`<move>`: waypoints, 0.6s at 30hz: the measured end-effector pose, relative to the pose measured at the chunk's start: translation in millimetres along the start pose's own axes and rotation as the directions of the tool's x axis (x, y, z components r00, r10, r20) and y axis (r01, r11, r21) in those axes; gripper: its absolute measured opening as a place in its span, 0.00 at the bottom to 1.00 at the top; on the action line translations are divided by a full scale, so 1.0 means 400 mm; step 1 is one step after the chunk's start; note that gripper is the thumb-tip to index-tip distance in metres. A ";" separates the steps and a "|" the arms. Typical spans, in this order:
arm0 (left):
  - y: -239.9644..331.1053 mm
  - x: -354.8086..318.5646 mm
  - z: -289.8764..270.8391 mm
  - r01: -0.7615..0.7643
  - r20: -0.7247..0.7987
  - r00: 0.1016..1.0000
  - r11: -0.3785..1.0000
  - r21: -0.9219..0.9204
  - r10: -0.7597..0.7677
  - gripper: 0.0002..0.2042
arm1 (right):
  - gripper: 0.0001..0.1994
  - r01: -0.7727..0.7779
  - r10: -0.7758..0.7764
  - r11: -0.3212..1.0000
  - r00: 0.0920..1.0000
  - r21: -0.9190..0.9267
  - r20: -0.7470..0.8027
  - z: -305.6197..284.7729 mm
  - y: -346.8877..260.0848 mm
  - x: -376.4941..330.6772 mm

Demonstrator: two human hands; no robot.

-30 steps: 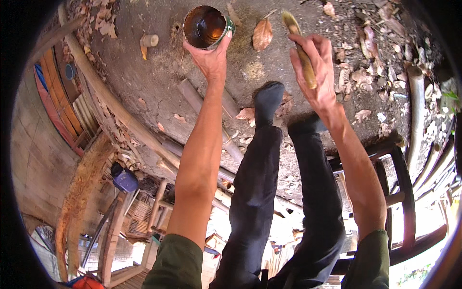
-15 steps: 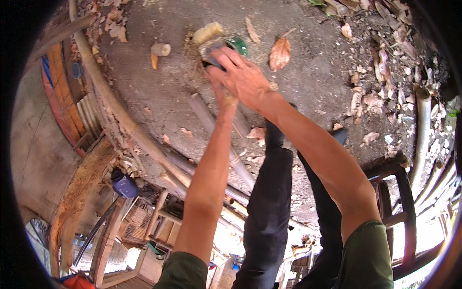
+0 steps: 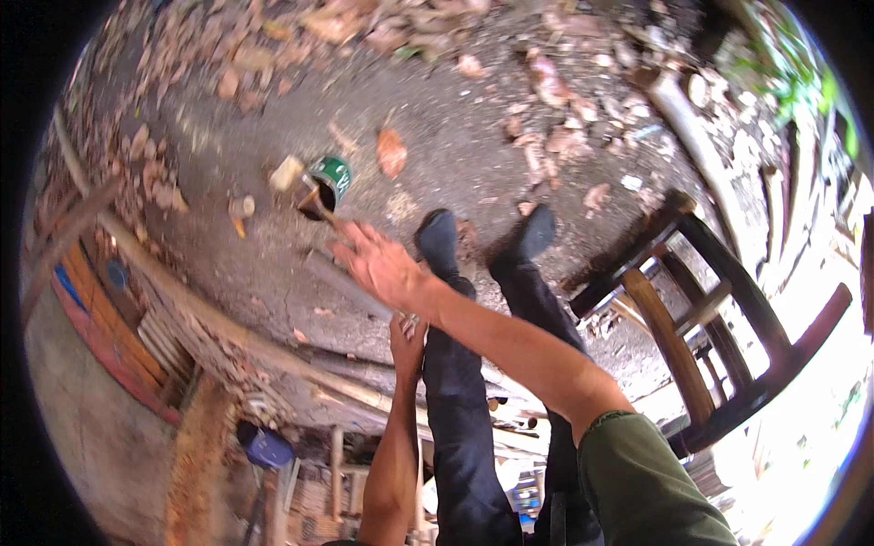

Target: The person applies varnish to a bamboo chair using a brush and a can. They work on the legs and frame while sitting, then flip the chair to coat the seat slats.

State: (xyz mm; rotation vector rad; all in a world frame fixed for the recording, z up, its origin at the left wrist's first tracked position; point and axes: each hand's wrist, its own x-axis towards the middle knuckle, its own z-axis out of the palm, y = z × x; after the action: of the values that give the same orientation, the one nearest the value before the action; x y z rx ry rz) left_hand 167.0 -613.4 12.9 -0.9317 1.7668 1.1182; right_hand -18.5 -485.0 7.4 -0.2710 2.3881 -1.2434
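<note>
Reaching: your right hand stretches out over the ground, fingers spread and loose, gripping nothing.
Left hand: your left hand sits lower, beside your left leg; its fingers are partly hidden, so you cannot tell whether it grips anything.
Tin: a green tin lies tipped on the ground, just beyond your right fingertips, apart from them.
Brush: a brush with a pale head rests at the tin's mouth.
Chair: a dark wooden chair stands to your right.
Leaves: dry leaves lie scattered around.
</note>
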 end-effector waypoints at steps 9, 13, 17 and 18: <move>0.233 -0.274 -0.120 0.193 0.296 0.923 0.962 0.196 -0.245 0.27 | 0.14 -0.346 0.563 0.812 0.675 0.470 -0.477 -0.351 -0.140 -0.481; 0.353 -0.246 -0.169 0.188 0.352 0.886 0.928 0.322 -0.302 0.30 | 0.12 -0.483 0.824 0.565 0.292 0.669 -0.485 -0.420 -0.236 -0.745; 0.557 -0.234 -0.108 -0.090 0.341 0.932 0.834 0.544 -0.122 0.30 | 0.11 -0.087 0.987 0.033 -0.154 0.996 -0.047 -0.253 -0.350 -0.944; 0.607 -0.235 -0.096 -0.127 0.334 0.938 0.800 0.586 -0.096 0.30 | 0.13 0.138 0.969 -0.038 -0.237 0.990 0.070 -0.213 -0.380 -0.969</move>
State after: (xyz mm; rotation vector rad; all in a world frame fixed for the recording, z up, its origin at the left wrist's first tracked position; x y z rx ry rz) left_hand -22.2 -554.7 186.0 -0.2994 1.6672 0.6006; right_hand 282.3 -370.3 284.5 2.6875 1.0072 -1.8070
